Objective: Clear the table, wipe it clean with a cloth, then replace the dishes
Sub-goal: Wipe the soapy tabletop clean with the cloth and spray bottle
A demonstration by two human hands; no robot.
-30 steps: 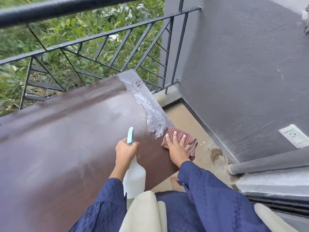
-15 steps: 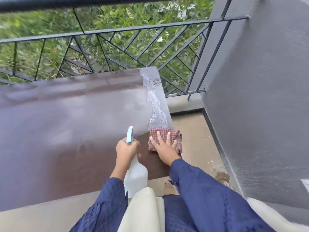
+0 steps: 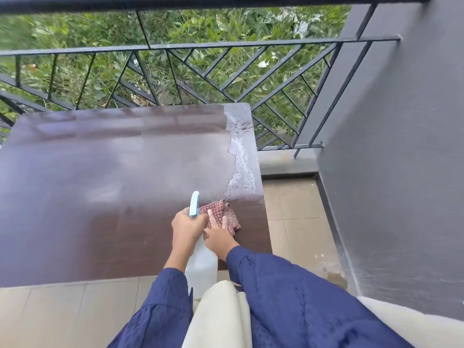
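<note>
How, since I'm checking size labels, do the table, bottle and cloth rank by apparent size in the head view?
1. table
2. bottle, nearer the camera and partly hidden by the left hand
3. cloth, bunched and partly under the right hand, so its rank against the bottle is unsure

Loose navy textured sleeves (image 3: 288, 292) over a cream garment (image 3: 218, 320).

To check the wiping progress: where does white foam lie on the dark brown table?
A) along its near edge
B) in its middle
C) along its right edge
C: the white foam streak lies along the right edge of the dark brown table, beyond the red checked cloth under the right hand.
</note>
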